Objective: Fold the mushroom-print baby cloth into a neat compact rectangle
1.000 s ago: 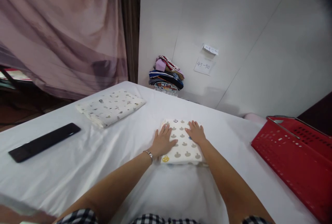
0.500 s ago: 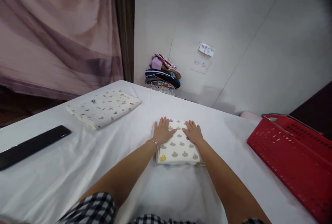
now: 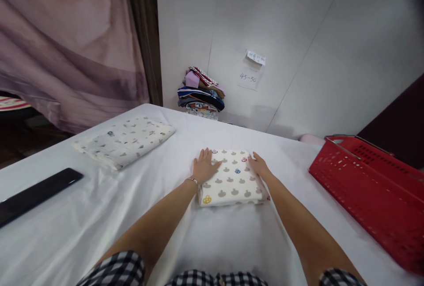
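A folded white cloth printed with grey mushrooms and a few coloured ones lies flat in front of me on the white-covered table. My left hand rests on its left side, fingers spread and pointing away from me. At the cloth's right edge is my right hand, its fingers stretched out along the side and its thumb by the border. Whether the right fingertips reach under the edge I cannot tell. Another folded white cloth with small scattered prints lies farther off to the left.
A red plastic basket stands on the right. On the left lies a long black glossy object. Beyond the far edge is a stack of folded clothes against the wall, near paper notes. A pinkish curtain hangs at left.
My right hand has slid from the top of the mushroom cloth to its right edge, uncovering more of the print. My left hand stays on the left side. The view has shifted slightly.
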Demonstrator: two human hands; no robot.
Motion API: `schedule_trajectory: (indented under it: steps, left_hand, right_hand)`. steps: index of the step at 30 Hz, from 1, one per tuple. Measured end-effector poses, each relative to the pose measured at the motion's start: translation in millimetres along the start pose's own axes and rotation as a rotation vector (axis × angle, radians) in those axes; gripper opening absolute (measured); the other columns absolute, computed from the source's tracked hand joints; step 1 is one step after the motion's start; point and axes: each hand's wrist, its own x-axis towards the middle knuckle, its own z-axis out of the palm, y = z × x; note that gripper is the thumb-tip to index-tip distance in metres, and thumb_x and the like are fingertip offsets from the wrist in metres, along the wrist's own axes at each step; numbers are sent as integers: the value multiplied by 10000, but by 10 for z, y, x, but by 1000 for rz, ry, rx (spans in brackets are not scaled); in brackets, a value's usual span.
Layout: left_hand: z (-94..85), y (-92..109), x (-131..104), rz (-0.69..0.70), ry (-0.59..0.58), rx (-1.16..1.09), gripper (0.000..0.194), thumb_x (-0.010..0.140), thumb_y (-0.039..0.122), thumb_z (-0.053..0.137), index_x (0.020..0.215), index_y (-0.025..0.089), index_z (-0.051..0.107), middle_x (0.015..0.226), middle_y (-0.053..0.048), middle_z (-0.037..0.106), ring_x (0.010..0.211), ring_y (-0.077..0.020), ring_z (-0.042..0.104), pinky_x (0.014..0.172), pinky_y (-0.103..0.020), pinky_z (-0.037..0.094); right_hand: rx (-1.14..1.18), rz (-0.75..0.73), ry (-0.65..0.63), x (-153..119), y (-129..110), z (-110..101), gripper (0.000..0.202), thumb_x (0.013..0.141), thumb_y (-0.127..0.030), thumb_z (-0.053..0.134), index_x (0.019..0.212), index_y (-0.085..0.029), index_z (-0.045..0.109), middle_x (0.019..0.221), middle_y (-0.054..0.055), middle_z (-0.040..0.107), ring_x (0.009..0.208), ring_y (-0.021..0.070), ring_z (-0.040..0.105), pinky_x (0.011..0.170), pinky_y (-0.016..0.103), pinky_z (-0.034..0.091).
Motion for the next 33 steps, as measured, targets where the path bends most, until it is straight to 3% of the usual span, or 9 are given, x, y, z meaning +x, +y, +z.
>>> schedule_trajectory:
  steps: [3, 7, 12, 16, 20, 24, 28, 33]
  left_hand:
    - [-21, -9, -16, -28, 63, -100, 678, 852, 552, 375, 1405, 172, 279, 1528, -93, 134, 1404, -261, 71, 1104, -450, 196]
    - [-97, -45, -72, -160, 158, -253, 629, 840, 452, 470, 1350, 118, 317, 1477, -170, 253, 1358, -264, 251, 1085, -367, 262]
    - [-217, -104, -125, -328, 36, -443, 533, 764, 394, 598, 1207, 157, 419, 1268, -167, 523, 1141, -269, 524, 918, -358, 433]
    - [-203, -118, -152, -367, -52, -507, 494, 720, 320, 643, 1143, 162, 441, 1119, -136, 611, 923, -219, 625, 731, -291, 497]
    - [-177, -102, -100, -313, -34, -529, 592, 710, 239, 638, 1240, 185, 379, 1049, -103, 639, 830, -181, 643, 669, -252, 495]
    - [-285, -63, 171, -265, 61, -441, 716, 686, 191, 662, 1322, 161, 334, 1125, -135, 615, 1013, -224, 600, 812, -289, 470]
    - [-293, -104, 457, -258, 39, -426, 809, 683, 229, 675, 1383, 145, 278, 1239, -162, 553, 1095, -239, 560, 874, -292, 440]
    - [-165, -231, 463, -277, -42, -445, 789, 711, 377, 659, 1376, 134, 311, 1314, -172, 494, 1157, -263, 512, 929, -311, 404]
  right_hand:
    - [56, 108, -25, -77, 181, -90, 682, 843, -495, 447, 1414, -149, 307, 1298, 140, 521, 1102, 236, 560, 912, 368, 450]
    - [108, 181, -64, -171, 264, -134, 719, 798, -553, 497, 1400, -193, 336, 1284, 125, 536, 1065, 222, 580, 874, 351, 468]
    - [134, 203, -93, -179, 194, -108, 803, 700, -603, 591, 1365, -195, 401, 1341, 138, 481, 1114, 260, 549, 885, 367, 463]
    - [205, 108, -118, -200, 146, -39, 656, 669, -467, 678, 1251, -203, 527, 1176, 104, 617, 1006, 252, 606, 813, 344, 504]
    - [300, 28, -74, -239, 150, -17, 572, 695, -415, 662, 1215, -205, 548, 1082, 77, 663, 916, 225, 637, 749, 314, 530]
    - [352, -7, 41, -185, 91, -17, 662, 692, -436, 657, 1285, -204, 479, 1144, 74, 634, 938, 213, 631, 766, 312, 532]
    - [144, 47, 152, -73, 36, 36, 704, 695, -490, 625, 1299, -168, 459, 1183, 104, 607, 1028, 230, 596, 853, 345, 494]
    - [-13, 80, 105, -9, 58, 66, 644, 706, -511, 592, 1235, -149, 522, 1206, 137, 587, 1122, 279, 538, 951, 403, 411]
